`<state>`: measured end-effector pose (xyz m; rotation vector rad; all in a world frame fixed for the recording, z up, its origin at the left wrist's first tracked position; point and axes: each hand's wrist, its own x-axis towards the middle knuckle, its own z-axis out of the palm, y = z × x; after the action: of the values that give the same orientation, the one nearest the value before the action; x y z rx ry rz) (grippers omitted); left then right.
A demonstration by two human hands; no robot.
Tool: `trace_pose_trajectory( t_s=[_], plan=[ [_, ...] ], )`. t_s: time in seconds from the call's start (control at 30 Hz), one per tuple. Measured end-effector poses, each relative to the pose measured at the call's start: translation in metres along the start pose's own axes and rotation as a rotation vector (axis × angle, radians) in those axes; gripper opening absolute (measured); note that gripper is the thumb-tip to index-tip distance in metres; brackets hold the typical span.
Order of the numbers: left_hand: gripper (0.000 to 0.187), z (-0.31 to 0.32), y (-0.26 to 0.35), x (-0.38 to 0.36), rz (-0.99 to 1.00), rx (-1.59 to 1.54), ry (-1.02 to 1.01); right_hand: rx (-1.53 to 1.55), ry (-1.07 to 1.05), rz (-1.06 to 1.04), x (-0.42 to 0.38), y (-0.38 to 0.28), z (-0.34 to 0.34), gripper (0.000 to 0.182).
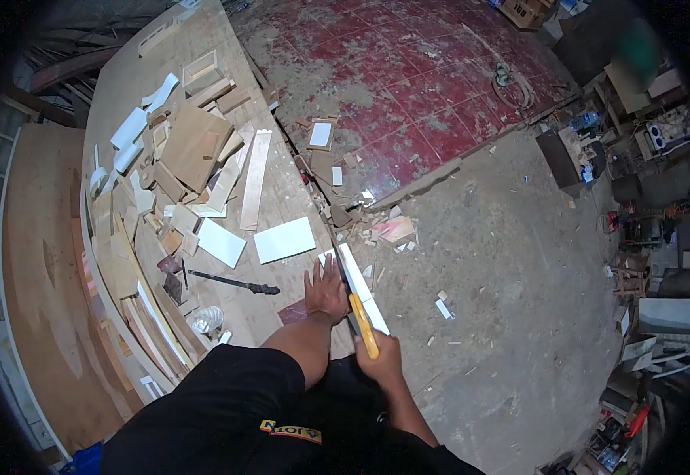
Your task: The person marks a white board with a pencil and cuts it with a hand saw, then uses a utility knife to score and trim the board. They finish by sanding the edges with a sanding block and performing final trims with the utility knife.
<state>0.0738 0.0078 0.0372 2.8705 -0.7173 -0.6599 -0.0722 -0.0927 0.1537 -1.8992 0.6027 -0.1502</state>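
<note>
Left hand (326,290): lying flat with fingers spread, pressing the workbench (278,202) just beside the white strip (361,289)
Right hand (382,360): clenching around the yellow handle (364,324)
Blade: hard to make out, running ahead of the grip along the strip
Black tool (233,282): lying left of the flat hand

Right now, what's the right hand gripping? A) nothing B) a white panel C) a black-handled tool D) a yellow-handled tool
D: the right hand is closed around a yellow-handled tool that runs along the white strip at the table edge, while the left hand presses flat beside it. The black-handled tool lies untouched on the table.
</note>
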Motion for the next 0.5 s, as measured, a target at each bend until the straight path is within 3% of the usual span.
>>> trace_pose_trajectory(
  t_s=[0.1,0.2,0.27,0.3,0.4,0.5],
  plan=[
    [0.068,0.0,0.001,0.0,-0.005,0.015,-0.02,-0.002,-0.058,0.139,-0.005,-0.011,-0.009,0.027],
    [0.07,0.004,-0.004,0.006,-0.004,-0.006,-0.022,-0.048,0.019,0.002,0.04,0.008,0.028,0.029],
    [0.072,-0.009,-0.004,0.013,-0.031,-0.077,-0.205,-0.07,-0.019,0.012,0.065,0.004,0.043,0.029],
    [0.072,-0.008,-0.004,0.013,-0.033,-0.078,-0.202,-0.07,-0.021,0.009,0.069,0.006,0.042,0.029],
    [0.072,0.001,0.0,0.001,0.012,0.005,0.005,0.059,-0.005,0.022,0.06,-0.004,0.019,0.028],
    [0.073,0.003,0.0,0.001,0.014,-0.051,0.041,0.03,-0.019,0.089,0.024,-0.023,-0.016,0.026]
  ],
)
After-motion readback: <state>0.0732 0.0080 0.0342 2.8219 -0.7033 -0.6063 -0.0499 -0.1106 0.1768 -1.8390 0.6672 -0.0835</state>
